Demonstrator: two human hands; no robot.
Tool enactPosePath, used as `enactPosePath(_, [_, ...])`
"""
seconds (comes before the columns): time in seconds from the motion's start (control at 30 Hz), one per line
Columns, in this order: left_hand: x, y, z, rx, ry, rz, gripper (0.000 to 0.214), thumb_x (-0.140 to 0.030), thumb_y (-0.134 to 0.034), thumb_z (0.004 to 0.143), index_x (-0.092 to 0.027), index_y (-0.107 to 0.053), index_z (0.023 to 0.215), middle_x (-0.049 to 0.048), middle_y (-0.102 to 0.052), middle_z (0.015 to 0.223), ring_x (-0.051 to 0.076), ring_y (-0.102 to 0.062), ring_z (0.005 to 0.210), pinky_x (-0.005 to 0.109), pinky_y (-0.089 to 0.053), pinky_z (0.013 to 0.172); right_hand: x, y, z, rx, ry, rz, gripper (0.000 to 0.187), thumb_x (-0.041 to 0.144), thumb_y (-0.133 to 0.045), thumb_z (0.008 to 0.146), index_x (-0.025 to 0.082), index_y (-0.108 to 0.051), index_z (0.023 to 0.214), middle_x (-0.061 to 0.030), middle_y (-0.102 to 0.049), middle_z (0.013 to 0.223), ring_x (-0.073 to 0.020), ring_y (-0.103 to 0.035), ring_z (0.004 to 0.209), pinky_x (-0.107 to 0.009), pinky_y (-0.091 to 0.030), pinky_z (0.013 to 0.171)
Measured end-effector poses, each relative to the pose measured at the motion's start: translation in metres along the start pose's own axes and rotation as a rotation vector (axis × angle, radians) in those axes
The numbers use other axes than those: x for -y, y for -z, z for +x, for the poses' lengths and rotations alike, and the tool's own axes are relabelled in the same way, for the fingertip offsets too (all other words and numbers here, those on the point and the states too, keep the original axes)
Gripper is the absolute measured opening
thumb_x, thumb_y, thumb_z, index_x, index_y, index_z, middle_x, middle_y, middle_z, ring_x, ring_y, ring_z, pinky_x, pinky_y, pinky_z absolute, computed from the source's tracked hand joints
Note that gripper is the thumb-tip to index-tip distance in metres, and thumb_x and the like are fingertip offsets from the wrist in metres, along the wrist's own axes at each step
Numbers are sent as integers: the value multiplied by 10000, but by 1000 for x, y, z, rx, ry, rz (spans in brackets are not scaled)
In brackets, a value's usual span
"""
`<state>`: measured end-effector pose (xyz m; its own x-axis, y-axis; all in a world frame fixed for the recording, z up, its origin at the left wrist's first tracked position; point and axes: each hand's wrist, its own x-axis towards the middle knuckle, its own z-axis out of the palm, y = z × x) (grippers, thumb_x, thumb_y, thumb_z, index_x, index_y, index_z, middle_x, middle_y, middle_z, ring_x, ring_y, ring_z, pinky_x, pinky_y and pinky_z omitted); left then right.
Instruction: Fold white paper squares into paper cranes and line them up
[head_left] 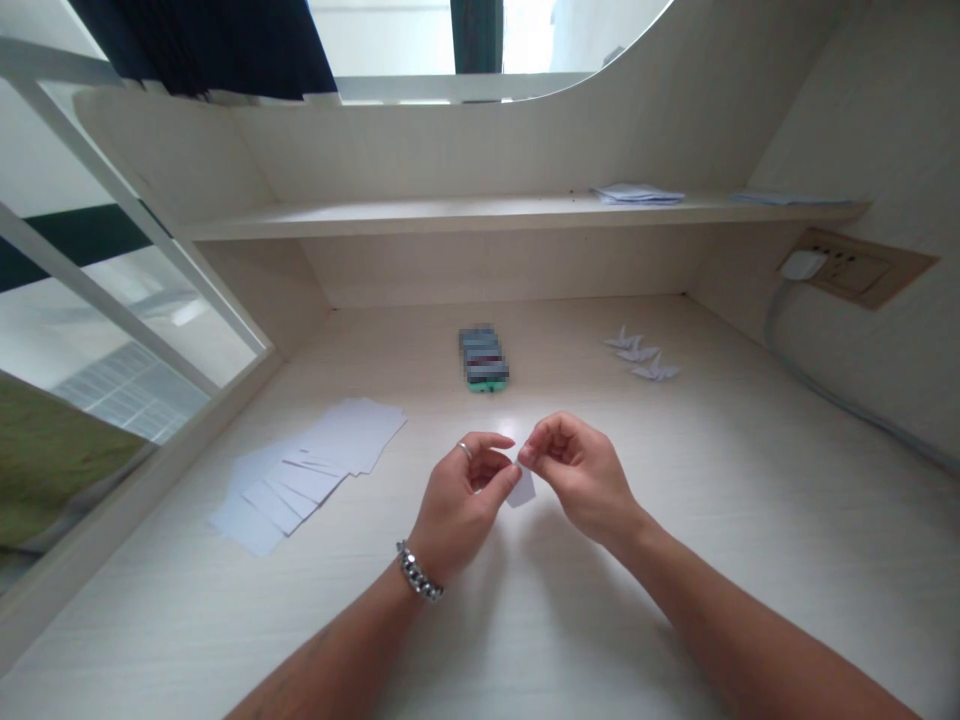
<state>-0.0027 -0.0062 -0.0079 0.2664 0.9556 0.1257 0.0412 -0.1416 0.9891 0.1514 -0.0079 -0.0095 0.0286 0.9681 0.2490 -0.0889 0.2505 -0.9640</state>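
Between my two hands is a small folded piece of white paper (523, 489), held up over the pale desk. My left hand (466, 497), with a ring and a chain bracelet, pinches its upper left side between thumb and fingers. From the other side, my right hand (581, 475) has its thumb and fingertips closed at the paper's top edge. The fingers cover most of the upper part, so its exact folds are hidden. Farther back to the right stand several small folded paper cranes (643, 355) in a short row.
Loose white paper sheets (349, 435) lie fanned out at the left. A phone (484, 358) with a blurred screen lies behind my hands. Folded papers (637, 193) rest on the shelf (450, 218). A plug with a grey cable (806, 375) runs from the socket (870, 268) at the right wall.
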Motion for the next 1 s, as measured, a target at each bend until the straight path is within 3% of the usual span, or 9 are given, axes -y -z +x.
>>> enactPosePath(0.1, [1, 1, 1, -6, 8, -7, 232, -211, -676, 774, -158, -580, 979, 35, -660, 788, 152, -638, 738, 278, -510, 685, -1, -1, -1, -10, 1, -16, 127, 199, -705, 756, 200, -598, 824, 24, -616, 698, -122, -572, 650, -248, -441, 609])
enactPosePath(0.2, [2, 2, 1, -38, -27, 38, 227, -216, -680, 775, -162, -571, 966, 31, -656, 781, 148, -640, 734, 277, -510, 692, -1, 1, 1, 83, -77, 18, 251, 234, -724, 743, 203, -607, 962, 6, -649, 745, -151, -615, 711, -275, -473, 653])
enactPosePath(0.3, [2, 2, 0, -42, -38, 56, 246, -232, -680, 781, -164, -560, 985, 29, -661, 768, 148, -642, 725, 274, -508, 679, -2, 3, 2, 135, -109, 15, 260, 240, -738, 725, 191, -611, 947, -8, -654, 751, -166, -626, 717, -292, -486, 659])
enactPosePath(0.53, [-2, -2, 1, 29, 94, -72, 280, -184, -706, 733, -146, -554, 966, 27, -682, 726, 149, -656, 695, 272, -520, 659, -1, 1, 0, 19, -98, -24, 224, 230, -746, 711, 199, -562, 836, 18, -624, 663, -146, -601, 632, -264, -463, 590])
enactPosePath(0.73, [-5, -2, 0, -20, 122, -70, 303, -184, -718, 714, -148, -536, 954, 12, -674, 675, 146, -650, 639, 261, -508, 606, 0, 0, 0, 52, -107, 1, 291, 262, -734, 731, 192, -584, 970, -4, -653, 720, -161, -621, 683, -273, -477, 620])
enactPosePath(0.87, [-8, -2, 0, -9, 139, -62, 310, -174, -716, 705, -151, -537, 957, 10, -673, 672, 147, -653, 635, 253, -505, 595, -1, 0, 0, 15, -80, 10, 230, 265, -738, 725, 194, -583, 879, 19, -622, 652, -143, -589, 615, -260, -456, 582])
enactPosePath(1.0, [-9, -4, -1, 2, 150, -77, 334, -163, -710, 702, -158, -528, 982, -4, -665, 663, 141, -647, 630, 242, -498, 586, -1, 2, 1, 26, -98, 7, 285, 288, -732, 736, 192, -584, 960, 8, -646, 669, -155, -599, 631, -275, -465, 597])
